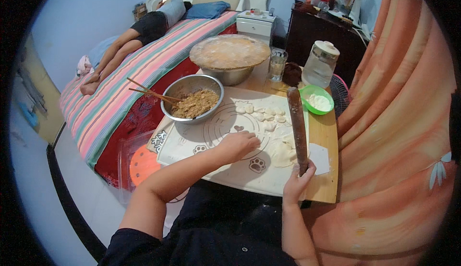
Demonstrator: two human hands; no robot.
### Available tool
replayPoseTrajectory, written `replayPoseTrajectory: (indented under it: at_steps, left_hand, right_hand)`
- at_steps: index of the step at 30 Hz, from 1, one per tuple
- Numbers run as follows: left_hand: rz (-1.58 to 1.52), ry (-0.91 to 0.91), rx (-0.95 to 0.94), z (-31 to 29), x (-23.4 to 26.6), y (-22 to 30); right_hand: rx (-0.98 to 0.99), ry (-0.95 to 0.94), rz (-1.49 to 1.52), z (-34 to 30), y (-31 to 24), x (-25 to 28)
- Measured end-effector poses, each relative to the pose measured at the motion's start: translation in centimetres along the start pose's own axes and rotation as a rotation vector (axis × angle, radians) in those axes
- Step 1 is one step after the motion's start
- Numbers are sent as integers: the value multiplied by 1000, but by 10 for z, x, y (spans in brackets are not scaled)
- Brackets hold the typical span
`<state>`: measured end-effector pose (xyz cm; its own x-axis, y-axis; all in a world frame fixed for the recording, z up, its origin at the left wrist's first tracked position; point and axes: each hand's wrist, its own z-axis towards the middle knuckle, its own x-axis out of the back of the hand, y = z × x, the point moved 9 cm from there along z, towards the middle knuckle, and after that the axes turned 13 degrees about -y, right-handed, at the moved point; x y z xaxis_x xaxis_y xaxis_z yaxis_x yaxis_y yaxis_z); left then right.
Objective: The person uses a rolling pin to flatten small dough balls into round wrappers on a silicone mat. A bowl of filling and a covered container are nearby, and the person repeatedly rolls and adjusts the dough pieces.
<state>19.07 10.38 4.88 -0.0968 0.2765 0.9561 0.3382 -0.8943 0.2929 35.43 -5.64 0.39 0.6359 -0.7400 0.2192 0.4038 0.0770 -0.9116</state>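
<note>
Rolling pin [297, 129] in the right hand [298, 178], left hand [242, 146] low over the floury mat [218, 167]

At far left, a striped bed cover [129, 76] bears another person [156, 24], lying with bare legs stretched toward the near end. Next comes a steel bowl [168, 114] of brown, crumbly filling [196, 105], two chopsticks [146, 92] leaning out over its left rim. Beyond it, a round, flour-dusted board [229, 52] lies across a steel basin [228, 76].

The left hand reaches in above the mat's middle, back upward, its fingers curled together; whether they pinch anything underneath cannot be told. To its right, small dough pieces [269, 117] sit clustered toward the mat's far side, with thin, flattened dough [283, 153] nearer the person.

Just right of that dough, the right hand has its fingers clamped around the near end of the dark rolling pin, whose far end points up and away over the mat. Past it, a green bowl [318, 103] of white powder stands on the wooden table [326, 136], close to a lidded clear jug [320, 66]. An orange curtain [398, 122] fills the right side.
</note>
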Motion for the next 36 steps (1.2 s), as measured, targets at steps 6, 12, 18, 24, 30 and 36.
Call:
replayPoseTrajectory:
  at_steps: [6, 12, 18, 24, 30, 36]
  left_hand:
    - [49, -23, -105, -86, -37, 6]
    - [86, -34, 5, -101, -52, 24]
    - [56, 53, 24, -115, -37, 21]
    - [64, 370, 221, -152, 12, -16]
    - [150, 114, 327, -154, -16, -55]
    - [86, 113, 389, -118, -7, -75]
  right_hand:
    - [64, -95, -85, -2, -7, -7]
    - [123, -152, -200, 3, -15, -19]
    - [138, -365, -509, 3, -54, -38]
    - [175, -680, -766, -30, -67, -82]
    - [325, -839, -832, -51, -64, -98]
    - [293, -715, -931, 6, -60, -119]
